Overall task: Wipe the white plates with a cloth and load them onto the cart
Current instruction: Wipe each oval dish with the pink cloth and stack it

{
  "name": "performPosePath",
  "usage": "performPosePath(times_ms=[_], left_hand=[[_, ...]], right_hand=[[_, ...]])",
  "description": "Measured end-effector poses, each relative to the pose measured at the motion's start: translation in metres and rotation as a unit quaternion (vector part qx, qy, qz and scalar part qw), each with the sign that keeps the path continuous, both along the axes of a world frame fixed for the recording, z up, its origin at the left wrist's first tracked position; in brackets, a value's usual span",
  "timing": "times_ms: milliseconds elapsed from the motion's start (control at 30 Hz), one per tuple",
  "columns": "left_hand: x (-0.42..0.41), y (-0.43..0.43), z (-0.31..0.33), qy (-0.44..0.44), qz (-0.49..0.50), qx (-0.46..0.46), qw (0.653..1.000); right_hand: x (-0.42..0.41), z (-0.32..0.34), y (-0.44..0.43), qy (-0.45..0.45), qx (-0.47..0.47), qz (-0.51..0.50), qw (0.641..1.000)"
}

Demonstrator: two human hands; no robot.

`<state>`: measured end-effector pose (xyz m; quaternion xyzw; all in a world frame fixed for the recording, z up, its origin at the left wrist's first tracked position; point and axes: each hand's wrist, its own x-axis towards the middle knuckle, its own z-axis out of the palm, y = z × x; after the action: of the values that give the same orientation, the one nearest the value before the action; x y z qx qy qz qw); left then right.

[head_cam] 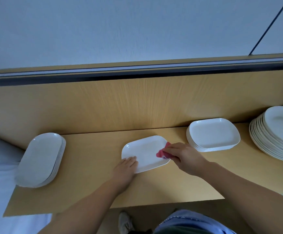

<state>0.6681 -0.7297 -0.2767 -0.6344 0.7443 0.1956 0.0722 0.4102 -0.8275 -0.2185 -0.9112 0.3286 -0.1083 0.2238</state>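
The plate [145, 153] lies flat on the shelf [90, 183]. The left hand [126, 168] presses its near corner with straight, closed fingers to steady it. The right hand [183, 156] bunches the cloth [162, 153] in curled fingers, wiping the right rim.

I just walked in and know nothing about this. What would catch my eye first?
First, the red cloth, the only bright colour, gripped by the right hand at the right edge of the central white plate. The left hand presses that plate's near left corner. Stacks of white plates flank it: the left stack, then the nearer right stack and far right stack.
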Motion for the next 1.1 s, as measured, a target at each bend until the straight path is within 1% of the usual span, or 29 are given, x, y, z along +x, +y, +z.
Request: performPosePath(times_ms=[33, 67, 100, 133, 167, 200, 233, 267, 367, 433, 500, 633, 733, 867, 1033, 1100], left_hand=[[0.0, 0.002, -0.002, -0.008, -0.01, 0.016, 1.0], [0.0, 0.003, -0.004, -0.016, -0.009, 0.013, 1.0], [0.0, 0.0, -0.007, -0.01, 0.002, -0.021, 1.0], [-0.001, -0.001, -0.005, 0.017, 0.021, -0.017, 0.999], [-0.001, -0.002, -0.004, 0.019, 0.025, -0.043, 0.999], [-0.004, -0.003, -0.001, 0.037, 0.037, -0.046, 0.998], [-0.006, -0.005, 0.0, 0.033, 0.039, -0.065, 0.997], [-0.008, -0.007, 0.004, 0.041, 0.057, -0.045, 0.996], [-0.013, -0.017, 0.023, 0.065, 0.143, -0.077, 0.985], [-0.014, -0.022, 0.039, 0.093, 0.181, -0.079, 0.976], [-0.014, -0.025, 0.052, 0.135, 0.212, -0.088, 0.964], [-0.011, -0.027, 0.07, 0.253, 0.277, -0.127, 0.918], [-0.004, -0.028, 0.075, 0.275, 0.289, -0.11, 0.911], [0.005, -0.028, 0.07, 0.312, 0.309, -0.066, 0.896], [0.019, -0.032, 0.066, 0.33, 0.337, 0.005, 0.882], [0.03, -0.035, 0.065, 0.326, 0.314, 0.046, 0.891]], right_hand=[[-0.002, 0.0, -0.002, 0.002, -0.002, 0.008, 1.0], [-0.004, 0.001, -0.004, 0.002, -0.002, 0.017, 1.0], [-0.005, 0.002, -0.007, -0.003, -0.003, 0.029, 1.0], [-0.006, 0.004, -0.009, -0.007, -0.005, 0.041, 0.999], [-0.006, 0.006, -0.012, -0.01, -0.009, 0.05, 0.999], [-0.007, 0.008, -0.014, -0.013, -0.014, 0.057, 0.998], [-0.007, 0.009, -0.016, -0.02, -0.022, 0.061, 0.998], [-0.008, 0.01, -0.019, -0.03, -0.032, 0.062, 0.997], [-0.006, 0.018, -0.025, -0.078, -0.064, 0.06, 0.993], [-0.005, 0.021, -0.03, -0.114, -0.078, 0.054, 0.989], [-0.003, 0.022, -0.036, -0.12, -0.083, 0.039, 0.989], [0.0, 0.02, -0.044, -0.144, -0.097, 0.02, 0.985], [0.004, 0.024, -0.04, -0.157, -0.114, -0.003, 0.981], [0.013, 0.026, -0.03, -0.164, -0.119, 0.0, 0.979], [0.023, 0.018, -0.02, -0.119, -0.149, -0.033, 0.981], [0.029, 0.017, -0.02, -0.114, -0.155, -0.033, 0.981]])
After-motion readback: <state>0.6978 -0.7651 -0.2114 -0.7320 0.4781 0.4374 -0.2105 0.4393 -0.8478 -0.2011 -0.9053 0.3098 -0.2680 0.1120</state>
